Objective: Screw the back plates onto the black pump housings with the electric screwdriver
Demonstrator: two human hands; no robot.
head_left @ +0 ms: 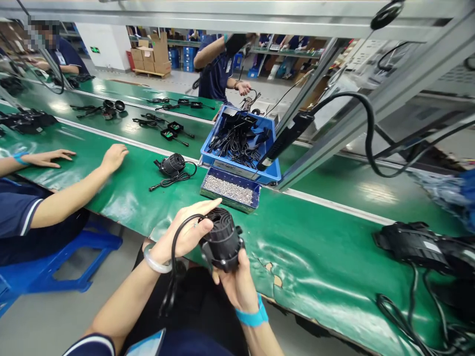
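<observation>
A black ribbed pump (221, 237) is held above the near edge of the green bench, tilted, with its cable looping down over my left wrist. My right hand (237, 287) grips it from below and the right side, thumb up against the housing. On the upper left side lies my left hand (187, 230), its fingers stretched along the top and its thumb pressed on the housing. Just beyond them stands a small blue bin of metal screws (229, 192). Another black pump (172, 164) with a coiled cable rests on the bench to the left.
A blue crate (208, 154) of black cabled parts stands behind the screw bin. A corded electric screwdriver (285, 141) hangs over it beside a metal post. Black units (411, 244) with cables lie at right. A co-worker's arms (74, 193) rest on the bench at left.
</observation>
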